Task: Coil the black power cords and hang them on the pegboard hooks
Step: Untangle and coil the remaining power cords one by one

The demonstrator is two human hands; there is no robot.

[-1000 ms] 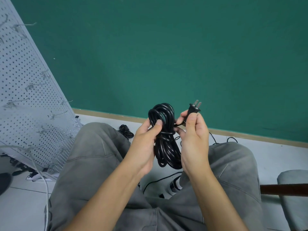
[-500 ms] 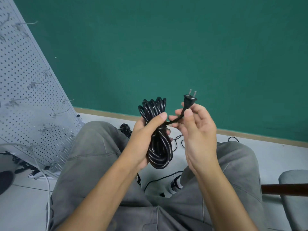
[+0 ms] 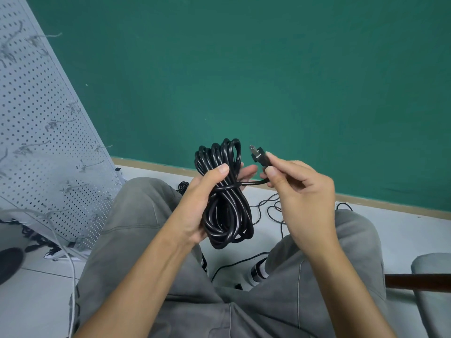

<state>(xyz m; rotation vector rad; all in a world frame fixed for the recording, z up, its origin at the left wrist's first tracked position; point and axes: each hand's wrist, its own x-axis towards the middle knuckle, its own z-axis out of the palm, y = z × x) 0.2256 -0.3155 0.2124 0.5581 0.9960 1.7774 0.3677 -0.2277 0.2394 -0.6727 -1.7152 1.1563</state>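
Note:
A black power cord [image 3: 225, 213] is wound into an upright bundle above my knees. One turn of cable wraps round its middle. My left hand [image 3: 202, 201] grips the bundle at that waist, thumb across the front. My right hand [image 3: 300, 191] pinches the cord's two-pin plug [image 3: 259, 156] between thumb and fingers, just right of the bundle's top. A short free length of cable runs from the wrap to the plug. The grey pegboard [image 3: 36, 132] with wire hooks leans at the left.
A green wall [image 3: 268, 69] stands ahead. More black cords lie loose on the white floor [image 3: 402, 230] between my feet, and a small coil [image 3: 183, 185] lies beyond my left knee. A grey chair seat [image 3: 432, 264] and a dark wooden bar [image 3: 415, 282] are at the right.
The plug has tilted over to point up and left while my right hand keeps its pinch. The bundle has shifted slightly and my left thumb sits lower on it.

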